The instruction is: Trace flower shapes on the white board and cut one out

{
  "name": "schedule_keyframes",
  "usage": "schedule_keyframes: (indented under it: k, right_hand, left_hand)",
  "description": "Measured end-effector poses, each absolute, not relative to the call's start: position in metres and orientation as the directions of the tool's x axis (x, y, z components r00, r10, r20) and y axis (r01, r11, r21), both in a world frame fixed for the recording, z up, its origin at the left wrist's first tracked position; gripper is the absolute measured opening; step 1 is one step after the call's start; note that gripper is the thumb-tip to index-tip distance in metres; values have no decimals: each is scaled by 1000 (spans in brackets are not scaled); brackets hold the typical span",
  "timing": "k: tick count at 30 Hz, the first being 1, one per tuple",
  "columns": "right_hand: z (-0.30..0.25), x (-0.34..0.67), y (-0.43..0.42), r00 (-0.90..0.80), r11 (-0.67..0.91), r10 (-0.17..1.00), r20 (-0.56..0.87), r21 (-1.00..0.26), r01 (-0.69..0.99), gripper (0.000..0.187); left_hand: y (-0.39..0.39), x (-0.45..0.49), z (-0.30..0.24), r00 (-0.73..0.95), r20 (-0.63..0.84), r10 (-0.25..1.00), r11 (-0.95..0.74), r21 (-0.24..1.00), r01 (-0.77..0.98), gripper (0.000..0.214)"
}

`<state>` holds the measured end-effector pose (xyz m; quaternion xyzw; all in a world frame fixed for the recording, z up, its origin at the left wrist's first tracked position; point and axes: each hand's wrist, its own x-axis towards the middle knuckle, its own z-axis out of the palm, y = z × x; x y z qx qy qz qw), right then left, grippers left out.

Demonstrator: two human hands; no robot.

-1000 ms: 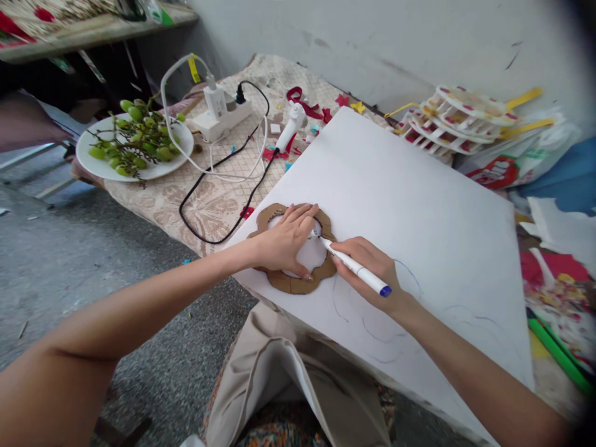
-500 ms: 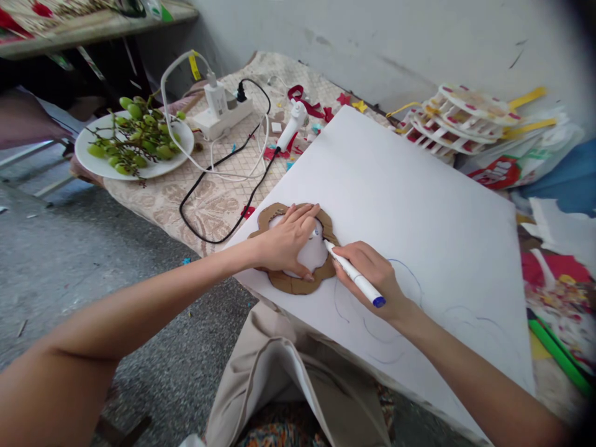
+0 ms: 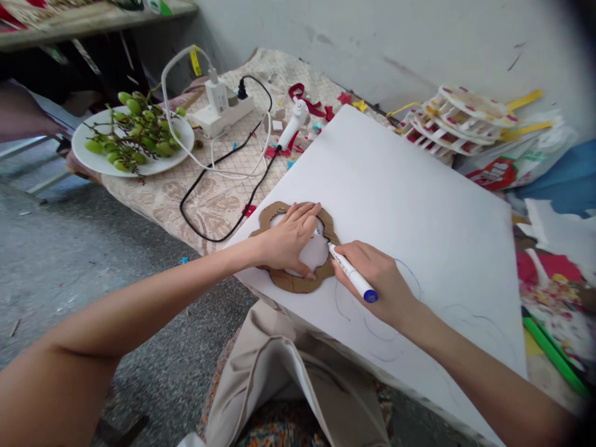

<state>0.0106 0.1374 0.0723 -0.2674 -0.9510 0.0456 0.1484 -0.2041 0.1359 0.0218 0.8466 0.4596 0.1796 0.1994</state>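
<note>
A flower-shaped cardboard ring [image 3: 298,283] lies flat near the left corner of a large white board [image 3: 419,205]. My left hand [image 3: 291,239] presses down on the ring with its fingers spread, the fingertips on the far rim and the thumb at the near rim. In my right hand [image 3: 372,273] is a white marker [image 3: 354,277] with a blue end. Its tip meets the ring's right side, at the inner edge of the cardboard. Thin blue curved lines [image 3: 410,273] show on the board around and beyond my right hand.
Behind the board lie a glue gun [image 3: 294,124], a white power strip [image 3: 228,118] and looping cables. A plate of green grapes [image 3: 135,162] stands at the left. On the right are a tiered white craft piece [image 3: 459,121], a plastic bag [image 3: 512,164] and a green cutter [image 3: 554,351].
The marker's tip has shifted slightly along the ring's right side, and its blue end has tipped a little left and up. My left hand stays in place on the ring.
</note>
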Motion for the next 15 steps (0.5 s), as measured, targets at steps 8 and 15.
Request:
schedule_keyframes:
  k: [8,15]
  right_hand:
    - [86,-3,125,-875,881,466,130,26,473,16]
    - [90,-7,118,-875,877,480,66,-11,480,17]
  left_hand:
    - [135,-203,20,510,126,851,-503,474,723,90]
    - [136,-203,20,503,114,857,-487,500,716,90]
